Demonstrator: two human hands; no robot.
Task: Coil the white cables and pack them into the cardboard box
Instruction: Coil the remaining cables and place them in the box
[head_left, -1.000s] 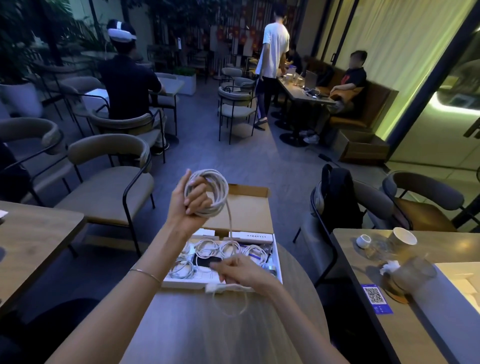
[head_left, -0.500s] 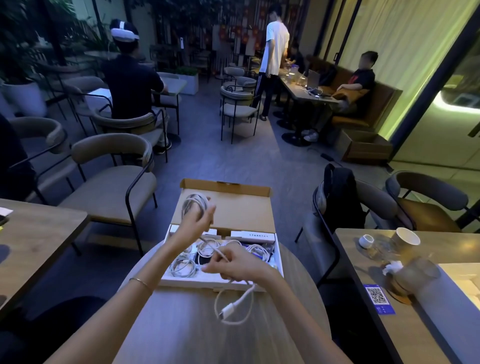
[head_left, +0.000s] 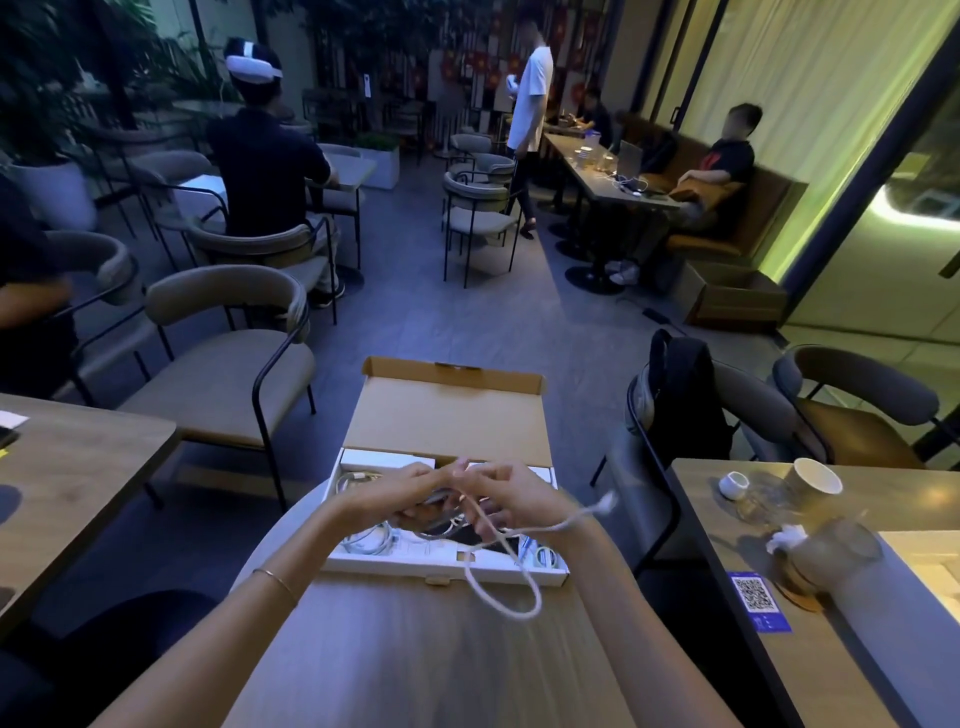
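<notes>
An open cardboard box (head_left: 447, 415) sits on the round wooden table (head_left: 415, 654), its lid folded back. Coiled white cables (head_left: 366, 540) lie in its white tray. Over the tray my left hand (head_left: 400, 493) and my right hand (head_left: 506, 499) meet, fingers curled around a coil of white cable that they mostly hide. The loose tail of that white cable (head_left: 511, 597) hangs from my right hand, loops down over the box's front edge and swings up to a plug end (head_left: 605, 503) at the right, blurred by motion.
A table (head_left: 810, 597) at the right carries a paper cup (head_left: 813, 480), a small white cup (head_left: 733, 484), glassware and a QR card (head_left: 756, 600). Another table (head_left: 67, 467) is at the left. Chairs and a black backpack (head_left: 685, 400) stand behind; several people sit and stand beyond.
My left hand came down from its raised position with the coil to the box. My right hand rose to meet it, and the cable's loose end swung out to the right.
</notes>
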